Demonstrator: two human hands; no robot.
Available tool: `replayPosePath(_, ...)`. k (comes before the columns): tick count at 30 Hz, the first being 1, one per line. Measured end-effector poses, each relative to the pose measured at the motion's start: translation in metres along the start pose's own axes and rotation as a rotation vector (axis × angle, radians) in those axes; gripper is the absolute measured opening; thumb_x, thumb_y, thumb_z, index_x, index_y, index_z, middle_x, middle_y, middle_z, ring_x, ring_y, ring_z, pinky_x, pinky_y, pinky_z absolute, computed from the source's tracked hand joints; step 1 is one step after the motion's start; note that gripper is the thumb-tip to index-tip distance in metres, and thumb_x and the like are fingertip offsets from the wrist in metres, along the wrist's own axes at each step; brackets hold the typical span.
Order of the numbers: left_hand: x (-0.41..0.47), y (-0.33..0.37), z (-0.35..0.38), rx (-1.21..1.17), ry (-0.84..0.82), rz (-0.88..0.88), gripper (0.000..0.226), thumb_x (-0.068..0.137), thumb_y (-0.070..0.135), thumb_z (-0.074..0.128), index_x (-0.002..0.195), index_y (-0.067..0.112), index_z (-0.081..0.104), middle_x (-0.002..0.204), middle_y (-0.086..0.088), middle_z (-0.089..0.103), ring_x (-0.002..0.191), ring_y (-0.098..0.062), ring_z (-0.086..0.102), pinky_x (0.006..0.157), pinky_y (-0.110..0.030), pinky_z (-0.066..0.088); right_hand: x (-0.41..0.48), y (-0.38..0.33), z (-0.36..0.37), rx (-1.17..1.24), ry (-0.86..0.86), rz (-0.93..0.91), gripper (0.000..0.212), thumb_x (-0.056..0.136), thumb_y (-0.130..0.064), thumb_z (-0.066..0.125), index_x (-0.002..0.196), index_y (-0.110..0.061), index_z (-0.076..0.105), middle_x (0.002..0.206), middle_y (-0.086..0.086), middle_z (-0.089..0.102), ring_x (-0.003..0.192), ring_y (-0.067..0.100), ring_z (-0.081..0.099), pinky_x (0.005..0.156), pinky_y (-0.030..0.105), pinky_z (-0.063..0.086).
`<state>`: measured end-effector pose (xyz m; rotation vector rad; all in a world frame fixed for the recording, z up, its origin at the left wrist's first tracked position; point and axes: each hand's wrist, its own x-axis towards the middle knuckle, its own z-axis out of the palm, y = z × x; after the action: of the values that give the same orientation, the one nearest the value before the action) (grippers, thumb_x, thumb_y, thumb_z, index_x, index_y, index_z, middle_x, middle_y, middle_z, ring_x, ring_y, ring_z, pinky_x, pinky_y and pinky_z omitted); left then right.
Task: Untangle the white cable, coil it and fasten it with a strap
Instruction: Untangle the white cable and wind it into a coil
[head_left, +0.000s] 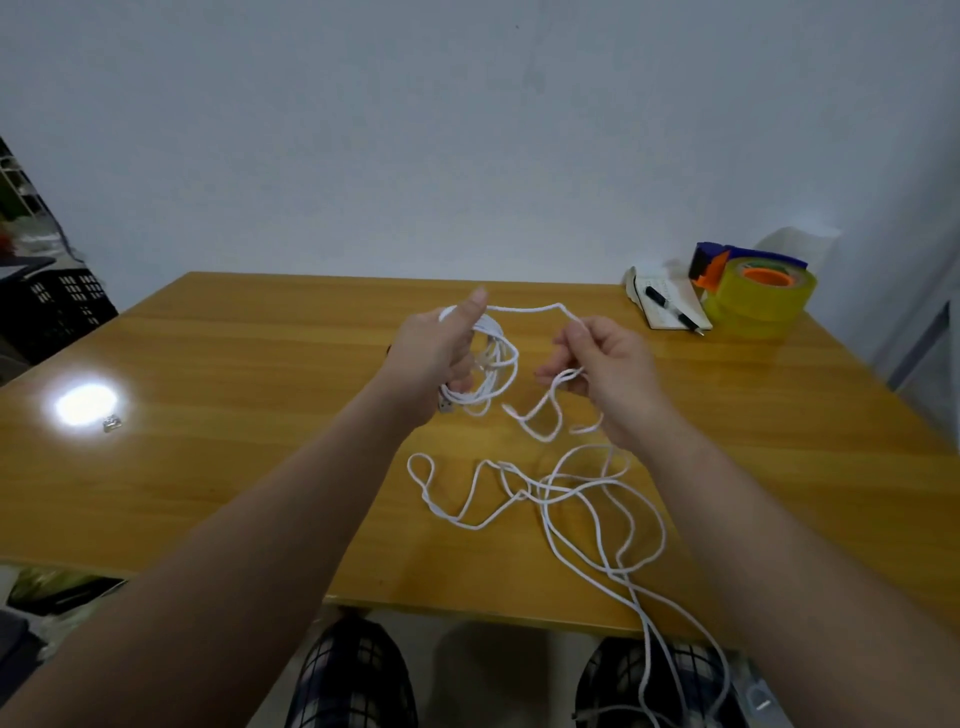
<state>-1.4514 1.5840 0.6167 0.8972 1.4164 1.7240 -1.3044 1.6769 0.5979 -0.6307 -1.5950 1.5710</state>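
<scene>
The left hand (436, 358) grips a small coil of the white cable (550, 499) with curled fingers, and the right hand (602, 374) pinches the strand that runs across from the coil, almost level, from left to right. From the right hand the free cable hangs down to loose, crossing loops on the table (234, 364), nearer the person, then drops over the near edge; so the slack lies below and toward the body, on the right hand's side.

The cable (550, 488) is white. The table (234, 467) is honey-yellow, streaky-grained wood. At its far right corner, the tape roll (763, 309) is translucent yellow with an orange core, the pen (671, 307) black, the notebook (662, 318) cream. Below the near edge, the trousers (353, 675) are black-and-white plaid.
</scene>
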Motion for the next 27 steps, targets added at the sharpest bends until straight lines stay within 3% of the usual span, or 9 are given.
replayPosePath(3, -0.005, 0.004, 0.002, -0.080, -0.129, -0.059, 0.048, 0.082, 0.046, 0.058, 0.060, 0.019, 0.026, 0.046, 0.006, 0.016, 0.036, -0.009, 0.019, 0.039, -0.020, 0.021, 0.011, -0.004, -0.012, 0.039, 0.067, 0.072, 0.025, 0.095, -0.027, 0.051, 0.076, -0.013, 0.058, 0.042, -0.005, 0.035, 0.034, 0.008, 0.032, 0.035, 0.017, 0.026)
replayPosePath(6, -0.009, 0.014, 0.005, -0.163, -0.208, -0.072, 0.043, 0.089, 0.037, 0.053, 0.060, 0.019, 0.027, 0.045, 0.006, 0.022, 0.037, -0.008, 0.023, 0.038, -0.020, 0.025, 0.024, 0.001, -0.033, -0.365, 0.271, 0.072, 0.050, 0.090, -0.048, 0.053, 0.054, -0.015, 0.044, 0.047, 0.000, 0.030, 0.042, 0.013, 0.026, 0.045, 0.026, 0.021)
replayPosePath(8, -0.014, 0.018, 0.013, -0.152, -0.246, -0.056, 0.034, 0.097, 0.025, 0.046, 0.066, 0.012, 0.040, 0.049, 0.002, 0.045, 0.040, -0.010, 0.041, 0.041, -0.020, 0.036, 0.025, 0.008, -0.041, -0.692, 0.294, -0.021, 0.057, 0.092, -0.050, 0.046, 0.050, -0.016, 0.030, 0.048, 0.001, 0.028, 0.046, 0.016, 0.027, 0.051, 0.031, 0.019)
replayPosePath(12, -0.011, 0.028, 0.023, -0.402, -0.167, -0.056, 0.022, 0.099, 0.015, 0.041, 0.096, -0.002, 0.054, 0.088, -0.017, 0.073, 0.080, -0.023, 0.072, 0.071, -0.031, 0.059, 0.011, 0.024, -0.035, -0.798, 0.075, -0.201, 0.048, 0.098, -0.042, 0.032, 0.056, -0.018, 0.035, 0.053, -0.002, 0.037, 0.052, 0.017, 0.037, 0.053, 0.035, 0.024)
replayPosePath(15, -0.002, 0.032, 0.018, -0.454, -0.120, -0.052, 0.027, 0.101, 0.017, 0.040, 0.107, -0.006, 0.051, 0.114, -0.022, 0.066, 0.105, -0.028, 0.066, 0.089, -0.037, 0.055, 0.010, 0.034, -0.028, -0.827, -0.063, -0.239, 0.034, 0.098, -0.030, 0.041, 0.070, -0.014, 0.049, 0.059, -0.002, 0.047, 0.059, 0.020, 0.046, 0.058, 0.037, 0.035)
replayPosePath(18, 0.004, 0.031, 0.017, -0.384, -0.085, -0.050, 0.039, 0.101, 0.018, 0.038, 0.131, -0.007, 0.040, 0.130, -0.021, 0.057, 0.117, -0.027, 0.059, 0.090, -0.038, 0.053, 0.009, 0.039, -0.021, -0.911, -0.230, -0.107, 0.021, 0.099, -0.027, 0.042, 0.087, -0.019, 0.056, 0.065, -0.010, 0.048, 0.062, 0.009, 0.045, 0.064, 0.030, 0.036)
replayPosePath(21, 0.012, 0.030, 0.014, -0.353, -0.011, -0.045, 0.043, 0.101, 0.016, 0.038, 0.137, -0.007, 0.035, 0.136, -0.021, 0.051, 0.128, -0.027, 0.049, 0.091, -0.041, 0.047, -0.002, 0.039, -0.012, -1.114, -0.462, -0.019, 0.024, 0.099, -0.032, 0.040, 0.119, -0.026, 0.051, 0.093, -0.004, 0.058, 0.087, 0.018, 0.056, 0.077, 0.034, 0.044)
replayPosePath(24, 0.017, 0.021, 0.015, -0.311, 0.037, -0.074, 0.023, 0.100, 0.011, 0.042, 0.120, 0.001, 0.049, 0.115, -0.016, 0.051, 0.096, -0.021, 0.057, 0.076, -0.036, 0.046, -0.014, 0.031, 0.002, -1.425, -0.656, -0.081, 0.041, 0.100, -0.034, 0.036, 0.139, -0.031, 0.029, 0.130, 0.004, 0.055, 0.112, 0.027, 0.054, 0.082, 0.038, 0.043)
replayPosePath(27, 0.017, 0.009, 0.019, -0.089, 0.095, -0.075, 0.028, 0.101, 0.011, 0.042, 0.120, -0.009, 0.047, 0.103, -0.015, 0.048, 0.064, -0.019, 0.048, 0.062, -0.036, 0.042, -0.020, 0.016, 0.014, -1.559, -0.722, -0.224, 0.039, 0.100, -0.025, 0.033, 0.139, -0.025, 0.029, 0.129, 0.003, 0.057, 0.112, 0.028, 0.055, 0.075, 0.036, 0.041)
